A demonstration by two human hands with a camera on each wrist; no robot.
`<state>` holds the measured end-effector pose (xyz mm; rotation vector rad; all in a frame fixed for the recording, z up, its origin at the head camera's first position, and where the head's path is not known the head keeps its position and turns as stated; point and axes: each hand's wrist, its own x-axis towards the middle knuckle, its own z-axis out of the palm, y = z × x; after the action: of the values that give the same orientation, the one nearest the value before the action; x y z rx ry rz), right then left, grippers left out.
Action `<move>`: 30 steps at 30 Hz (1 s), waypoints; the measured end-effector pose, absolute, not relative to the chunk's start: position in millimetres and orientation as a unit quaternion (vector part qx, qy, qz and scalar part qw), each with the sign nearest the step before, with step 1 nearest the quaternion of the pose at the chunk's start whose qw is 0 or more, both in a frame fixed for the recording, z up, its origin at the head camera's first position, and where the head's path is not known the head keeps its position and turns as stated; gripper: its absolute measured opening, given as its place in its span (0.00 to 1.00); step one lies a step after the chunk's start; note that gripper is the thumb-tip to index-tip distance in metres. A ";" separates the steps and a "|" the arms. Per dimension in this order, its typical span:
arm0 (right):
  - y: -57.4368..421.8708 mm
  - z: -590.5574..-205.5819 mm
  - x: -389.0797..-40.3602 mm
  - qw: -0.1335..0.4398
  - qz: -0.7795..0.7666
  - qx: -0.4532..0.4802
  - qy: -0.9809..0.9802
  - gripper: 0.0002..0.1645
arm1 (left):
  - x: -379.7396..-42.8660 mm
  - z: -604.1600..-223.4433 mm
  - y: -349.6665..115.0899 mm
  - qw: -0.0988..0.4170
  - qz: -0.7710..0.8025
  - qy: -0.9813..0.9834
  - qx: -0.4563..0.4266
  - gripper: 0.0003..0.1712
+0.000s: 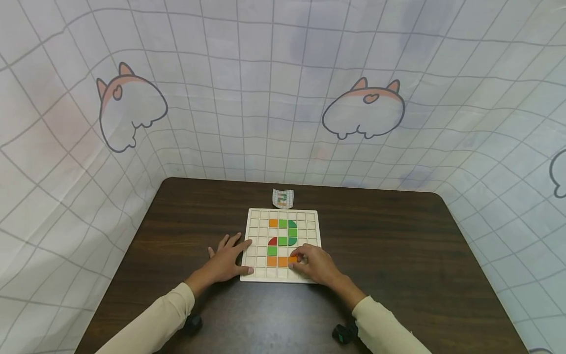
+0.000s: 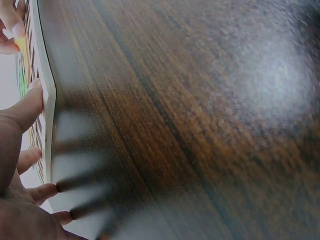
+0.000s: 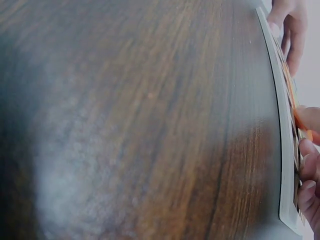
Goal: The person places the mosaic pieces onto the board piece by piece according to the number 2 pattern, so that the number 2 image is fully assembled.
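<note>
A cream grid board (image 1: 258,231) lies on the dark table in the head view, with orange, green and red tiles in its squares. My right hand (image 1: 316,264) pinches an orange square tile (image 1: 292,259) at the right end of the lower orange row (image 1: 277,261). The right wrist view shows that orange tile (image 3: 298,120) between thumb and finger, low over the board. With fingers spread, my left hand (image 1: 224,260) rests at the board's left edge, its thumb and index finger on the rim. Its other fingertips touch the table in the left wrist view.
Behind the board lies a small paper card (image 1: 283,198) with a printed coloured pattern. The brown table (image 1: 398,246) extends to both sides, and a white grid-patterned curtain (image 1: 256,98) hangs around it. Dark devices (image 1: 344,334) sit below the wrists.
</note>
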<state>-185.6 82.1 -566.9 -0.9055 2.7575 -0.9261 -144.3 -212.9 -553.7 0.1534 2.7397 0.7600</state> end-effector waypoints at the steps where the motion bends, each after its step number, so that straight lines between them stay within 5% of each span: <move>1: 82.2 -567.0 -185.5 0.046 -0.301 -0.296 0.905 0.11 | -144.2 -553.8 -212.9 0.146 0.265 0.952 0.053 0.48; 30: 82.7 -567.8 -185.8 0.048 -0.309 -0.291 0.904 0.11 | -142.5 -553.9 -213.5 0.142 0.269 0.951 0.056 0.48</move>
<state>-185.8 82.7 -567.8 -0.8872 2.7580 -0.9410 -142.5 -213.5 -553.9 0.1623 2.7442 0.7771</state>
